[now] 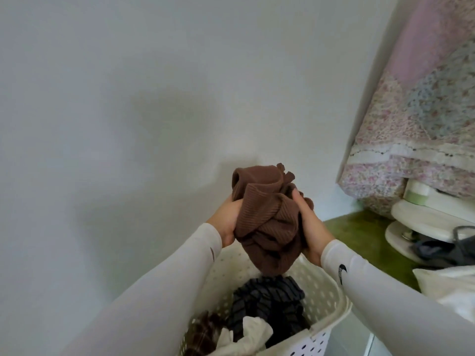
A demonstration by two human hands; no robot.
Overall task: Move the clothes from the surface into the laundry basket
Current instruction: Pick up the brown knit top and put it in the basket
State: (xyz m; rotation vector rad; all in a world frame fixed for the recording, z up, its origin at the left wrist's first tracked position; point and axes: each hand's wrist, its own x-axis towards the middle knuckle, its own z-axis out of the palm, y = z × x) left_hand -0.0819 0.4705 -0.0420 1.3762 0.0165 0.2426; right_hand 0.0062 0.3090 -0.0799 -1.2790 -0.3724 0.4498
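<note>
A bunched brown ribbed garment (pixel 267 214) hangs in the air above the white perforated laundry basket (pixel 326 307). My left hand (pixel 227 222) grips its left side and my right hand (pixel 309 227) grips its right side. Its lower end dangles just over the basket's far rim. Inside the basket lie a dark striped garment (pixel 270 301), a white cloth (pixel 253 332) and a plaid piece (pixel 203 332). Both my arms wear white sleeves.
A bare white wall fills the left and centre. To the right is a green surface (pixel 359 232) with a floral quilt (pixel 411 140) hanging over it, white objects (pixel 426 219), a dark grey garment (pixel 452 247) and a white cloth (pixel 452 286).
</note>
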